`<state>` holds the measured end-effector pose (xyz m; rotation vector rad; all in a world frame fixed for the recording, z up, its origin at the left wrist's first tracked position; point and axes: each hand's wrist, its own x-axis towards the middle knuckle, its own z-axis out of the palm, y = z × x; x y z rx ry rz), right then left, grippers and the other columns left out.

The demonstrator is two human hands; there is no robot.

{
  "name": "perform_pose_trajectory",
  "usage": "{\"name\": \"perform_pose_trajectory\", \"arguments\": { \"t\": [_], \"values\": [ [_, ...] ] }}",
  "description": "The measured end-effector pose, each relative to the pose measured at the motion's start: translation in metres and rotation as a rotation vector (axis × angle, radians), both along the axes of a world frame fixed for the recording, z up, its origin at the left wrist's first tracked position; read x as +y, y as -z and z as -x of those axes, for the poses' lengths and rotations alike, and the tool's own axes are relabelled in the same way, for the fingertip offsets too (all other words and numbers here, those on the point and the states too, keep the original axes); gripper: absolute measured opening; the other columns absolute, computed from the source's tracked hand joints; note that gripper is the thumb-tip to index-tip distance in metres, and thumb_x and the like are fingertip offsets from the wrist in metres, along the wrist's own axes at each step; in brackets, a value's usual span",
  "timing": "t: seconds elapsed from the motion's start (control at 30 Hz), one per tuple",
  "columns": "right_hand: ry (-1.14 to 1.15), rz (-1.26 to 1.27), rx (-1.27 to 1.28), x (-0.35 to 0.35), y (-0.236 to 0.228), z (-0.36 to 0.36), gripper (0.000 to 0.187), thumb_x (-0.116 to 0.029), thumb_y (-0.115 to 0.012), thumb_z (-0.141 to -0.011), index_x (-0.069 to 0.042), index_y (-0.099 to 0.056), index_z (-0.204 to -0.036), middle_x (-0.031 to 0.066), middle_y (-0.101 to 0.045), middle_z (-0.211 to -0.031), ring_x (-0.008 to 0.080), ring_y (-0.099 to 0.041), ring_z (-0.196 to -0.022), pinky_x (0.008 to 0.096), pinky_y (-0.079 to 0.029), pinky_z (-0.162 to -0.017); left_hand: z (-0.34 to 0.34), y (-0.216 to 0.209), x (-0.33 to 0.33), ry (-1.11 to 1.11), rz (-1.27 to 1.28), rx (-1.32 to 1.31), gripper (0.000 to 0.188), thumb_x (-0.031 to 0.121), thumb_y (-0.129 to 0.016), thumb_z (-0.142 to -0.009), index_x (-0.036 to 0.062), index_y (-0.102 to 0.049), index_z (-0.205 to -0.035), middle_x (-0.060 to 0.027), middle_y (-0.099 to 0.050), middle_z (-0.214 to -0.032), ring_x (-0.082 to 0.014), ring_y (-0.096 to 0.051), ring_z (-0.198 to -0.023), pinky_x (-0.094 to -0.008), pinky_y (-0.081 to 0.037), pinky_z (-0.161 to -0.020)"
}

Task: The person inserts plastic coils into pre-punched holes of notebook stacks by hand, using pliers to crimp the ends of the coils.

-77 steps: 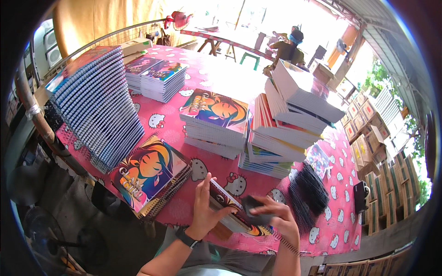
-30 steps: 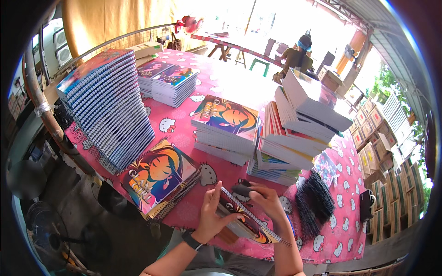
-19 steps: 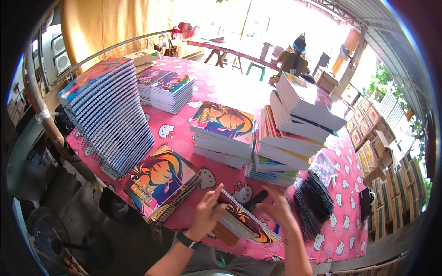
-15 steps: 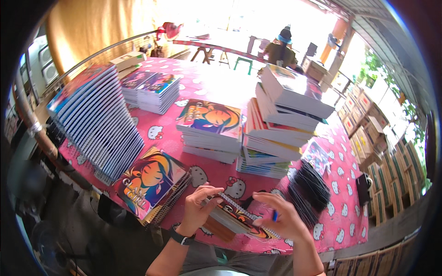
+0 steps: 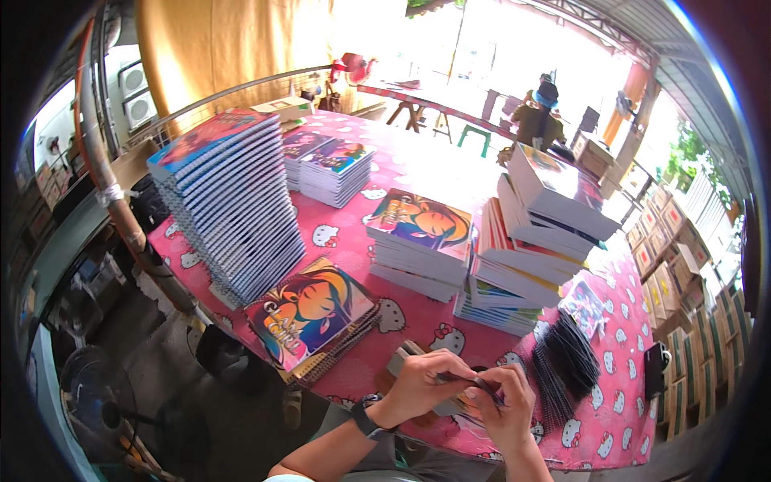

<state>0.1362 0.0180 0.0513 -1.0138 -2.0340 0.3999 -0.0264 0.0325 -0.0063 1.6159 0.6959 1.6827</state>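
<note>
My left hand [image 5: 430, 384] and my right hand [image 5: 507, 402] meet close to the table's near edge. Their fingers pinch a thin dark strip [image 5: 484, 386] between them; its exact kind is hard to make out. Beneath them lies a colourful book [image 5: 467, 408], mostly covered by my fingers, along with a brown wooden block [image 5: 424, 419]. Right of my right hand is a heap of black binding wires [image 5: 566, 353]. To the left, spiral notebooks with an illustrated cover [image 5: 313, 309] form a low pile.
A tall leaning stack of spiral-bound books [image 5: 229, 205] stands at left. Book stacks [image 5: 422, 241] and uneven thick stacks [image 5: 530, 241] fill the middle and right of the pink tablecloth [image 5: 422, 321]. Another person [image 5: 540, 116] sits farther back. Cardboard boxes [image 5: 666, 257] are piled at right.
My hands have come together from either side of the book and now pinch a dark strip. The view has shifted, so the table's contents appear farther right.
</note>
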Motion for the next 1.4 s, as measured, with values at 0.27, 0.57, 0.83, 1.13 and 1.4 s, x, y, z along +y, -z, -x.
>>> {"name": "perform_pose_trajectory", "arguments": {
  "t": [0.27,0.57,0.83,1.13,1.4],
  "values": [
    [-0.029,-0.091,-0.100,0.002,-0.004,-0.002,0.019,-0.019,-0.070,-0.080,-0.004,-0.061,-0.087,0.0098,-0.057,-0.078,0.0284,-0.054,-0.071,0.0371,-0.044,-0.063,-0.001,-0.004,-0.006,-0.014,0.016,0.032,0.015,0.003,-0.072,-0.077,0.0022,-0.067,-0.091,-0.0055,-0.066,-0.082,-0.0142,-0.063,-0.079,-0.0258,-0.050,-0.069],
    [0.227,-0.194,0.228,0.015,-0.029,-0.035,0.035,-0.024,-0.060,-0.089,0.001,-0.056,-0.114,0.0137,-0.061,-0.105,0.0252,-0.059,-0.088,0.0347,-0.047,-0.077,0.066,-0.022,-0.015,-0.254,0.025,-0.358,0.013,0.010,-0.054,-0.091,0.0043,-0.058,-0.103,-0.0039,-0.059,-0.093,-0.0090,-0.054,-0.078,-0.0234,-0.045,-0.070],
    [0.233,0.296,0.039,0.023,0.078,-0.105,0.031,-0.020,-0.066,-0.084,-0.002,-0.060,-0.108,0.0133,-0.062,-0.096,0.0224,-0.059,-0.086,0.0327,-0.050,-0.069,0.194,-0.107,0.030,-0.642,-0.233,0.650,0.022,0.019,-0.045,-0.086,0.0029,-0.058,-0.078,-0.0094,-0.056,-0.077,-0.0199,-0.051,-0.069,-0.0355,-0.038,-0.073],
    [0.349,0.201,-0.125,0.015,0.099,-0.133,0.032,-0.020,-0.068,-0.078,-0.001,-0.061,-0.104,0.0152,-0.062,-0.105,0.0317,-0.054,-0.098,0.0397,-0.046,-0.084,0.156,0.029,0.053,-0.254,0.219,1.432,0.074,0.037,-0.060,-0.084,0.0057,-0.029,-0.143,-0.0202,-0.027,-0.147,-0.0366,-0.019,-0.139,-0.0566,-0.015,-0.111],
    [0.417,0.145,-0.066,0.018,0.151,-0.133,0.035,-0.029,-0.066,-0.083,-0.001,-0.061,-0.102,0.0145,-0.061,-0.105,0.0317,-0.051,-0.100,0.0407,-0.041,-0.089,0.168,0.007,0.131,-0.606,0.061,0.674,0.057,0.037,-0.059,-0.088,-0.0039,-0.049,-0.126,-0.0227,-0.051,-0.129,-0.0349,-0.046,-0.122,-0.0425,-0.034,-0.102]
  ]
}}
